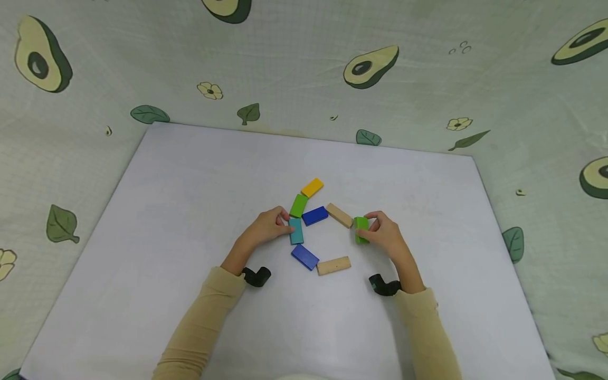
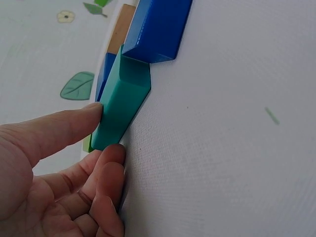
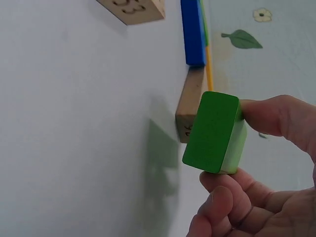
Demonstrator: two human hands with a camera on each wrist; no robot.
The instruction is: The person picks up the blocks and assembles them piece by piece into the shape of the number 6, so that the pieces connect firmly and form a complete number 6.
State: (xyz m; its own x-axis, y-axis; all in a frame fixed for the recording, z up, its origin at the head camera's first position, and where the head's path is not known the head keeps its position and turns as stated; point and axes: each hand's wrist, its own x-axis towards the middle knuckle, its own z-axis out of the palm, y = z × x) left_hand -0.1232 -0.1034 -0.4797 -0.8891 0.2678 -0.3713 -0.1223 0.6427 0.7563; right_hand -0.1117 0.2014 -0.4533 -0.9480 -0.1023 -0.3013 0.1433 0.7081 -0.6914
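My left hand (image 1: 266,227) pinches a teal wooden block (image 1: 296,235) between thumb and fingers, on the left side of a ring of blocks. In the left wrist view the teal block (image 2: 121,101) meets a blue block (image 2: 158,29) at one corner. On the ring's right side, my right hand (image 1: 387,235) grips a bright green block (image 1: 361,224) by its sides. The right wrist view has that green block (image 3: 212,131) lifted off the table, its shadow below, near the end of a plain wood block (image 3: 190,98).
A second green block (image 1: 298,206) and a yellow one (image 1: 312,188) continue away from the teal block. Another blue block (image 1: 315,216) adjoins the far wood block (image 1: 339,215). Nearer me lie the blue block and another wood block (image 1: 334,265) on the white table (image 1: 214,174).
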